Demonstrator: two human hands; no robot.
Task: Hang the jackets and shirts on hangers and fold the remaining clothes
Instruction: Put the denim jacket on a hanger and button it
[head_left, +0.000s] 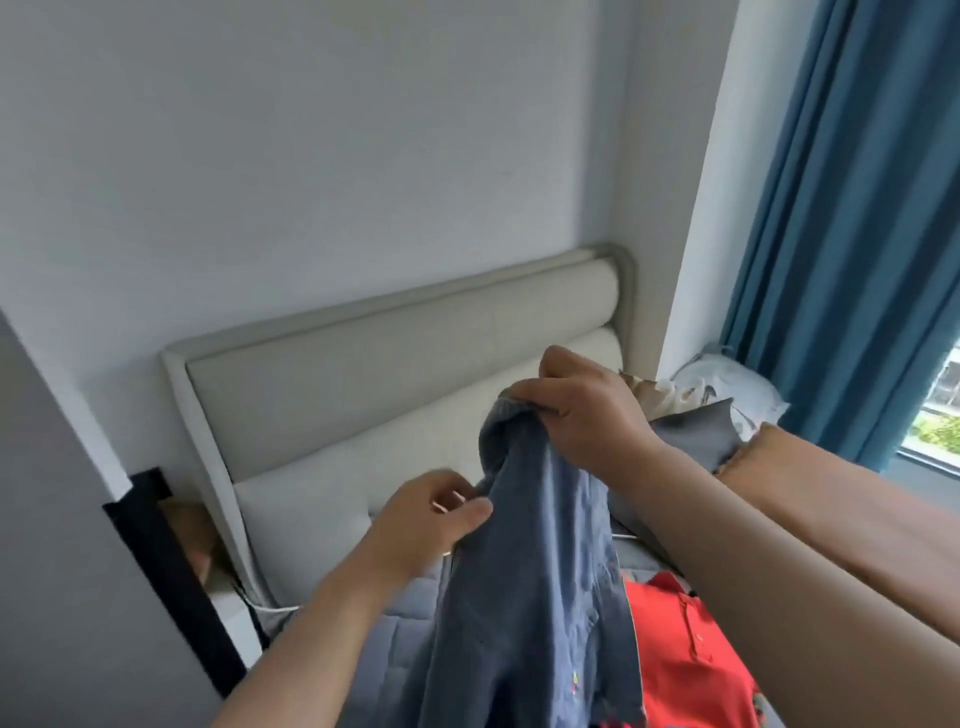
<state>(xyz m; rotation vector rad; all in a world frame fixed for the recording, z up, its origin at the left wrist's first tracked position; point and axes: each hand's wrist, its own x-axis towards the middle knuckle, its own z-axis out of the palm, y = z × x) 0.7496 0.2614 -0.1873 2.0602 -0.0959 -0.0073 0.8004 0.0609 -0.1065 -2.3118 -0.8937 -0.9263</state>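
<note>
Left of centre, low in the frame, the left hand (431, 514) pinches a fold of the blue shirt (530, 597), which hangs lifted above the bed (405, 597) in front of the beige headboard (363, 374). Just right and higher, the right hand (587, 410) has its grip closed round the shirt's bunched top edge. At lower right a red polo shirt (685, 654) lies on the bed, below the blue curtain (841, 208).

Both hands hold a blue shirt (524, 587) up over the bed. The right hand (587, 410) grips its bunched top; the left hand (431, 514), lower and nearer, pinches its left edge. A red shirt (685, 654) lies near right, a beige headboard (363, 395) stands beyond, and a blue curtain (857, 208) hangs far right.
</note>
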